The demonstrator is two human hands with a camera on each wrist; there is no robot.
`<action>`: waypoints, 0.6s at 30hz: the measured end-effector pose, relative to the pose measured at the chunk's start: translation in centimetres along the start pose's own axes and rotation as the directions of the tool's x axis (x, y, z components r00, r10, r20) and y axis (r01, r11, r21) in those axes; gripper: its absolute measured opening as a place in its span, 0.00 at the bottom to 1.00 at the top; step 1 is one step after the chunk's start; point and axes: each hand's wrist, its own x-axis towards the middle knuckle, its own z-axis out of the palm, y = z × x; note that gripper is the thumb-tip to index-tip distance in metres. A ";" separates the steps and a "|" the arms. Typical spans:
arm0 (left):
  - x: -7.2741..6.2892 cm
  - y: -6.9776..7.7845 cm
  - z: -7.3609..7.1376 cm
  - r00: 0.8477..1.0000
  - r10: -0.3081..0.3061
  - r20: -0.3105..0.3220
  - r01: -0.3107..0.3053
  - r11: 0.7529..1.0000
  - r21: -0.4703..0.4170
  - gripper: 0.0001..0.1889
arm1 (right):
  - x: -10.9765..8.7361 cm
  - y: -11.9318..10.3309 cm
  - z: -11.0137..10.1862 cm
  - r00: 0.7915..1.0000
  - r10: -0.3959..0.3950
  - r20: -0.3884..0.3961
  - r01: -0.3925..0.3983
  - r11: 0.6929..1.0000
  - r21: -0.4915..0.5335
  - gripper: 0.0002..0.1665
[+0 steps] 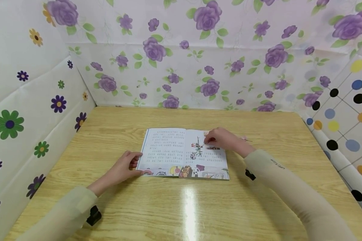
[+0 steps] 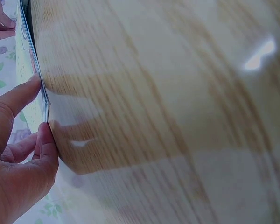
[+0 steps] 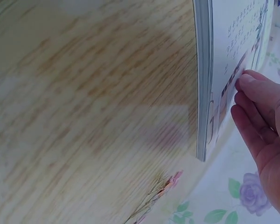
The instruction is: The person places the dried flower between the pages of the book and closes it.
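An open book (image 1: 166, 147) lies on the table, its pages bearing printed text and coloured pictures. My left hand (image 1: 123, 167) holds its lower left corner; in the left wrist view the thumb and fingers (image 2: 19, 95) meet the book's edge. A thin sprig (image 1: 197, 153) with green leaves and small blossoms lies on the right page. Over that page, my right hand (image 1: 221, 138) has thumb and forefinger together beside the sprig and seems to pinch it; the exact contact is too small to see. In the right wrist view the fingertips (image 3: 245, 79) are close to the page.
Another sprig, with pink blossoms (image 1: 244, 138), lies on the table to the right of the book. The wooden table (image 1: 120, 124) is bounded by a flowered cloth (image 1: 157, 77) behind and patterned cloths at both sides.
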 end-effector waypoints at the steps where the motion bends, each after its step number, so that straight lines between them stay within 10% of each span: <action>1: 0.0 0.0 0.0 1.000 -0.004 0.000 0.004 1.000 -0.001 0.35 | 0.0 0.0 0.1 1.000 0.001 0.000 -0.001 1.000 0.002 0.08; 18: 0.0 -0.1 0.1 1.000 -0.017 0.003 0.017 1.000 0.001 0.35 | 1.1 0.2 0.6 0.998 0.061 -0.025 -0.061 0.998 -0.008 0.08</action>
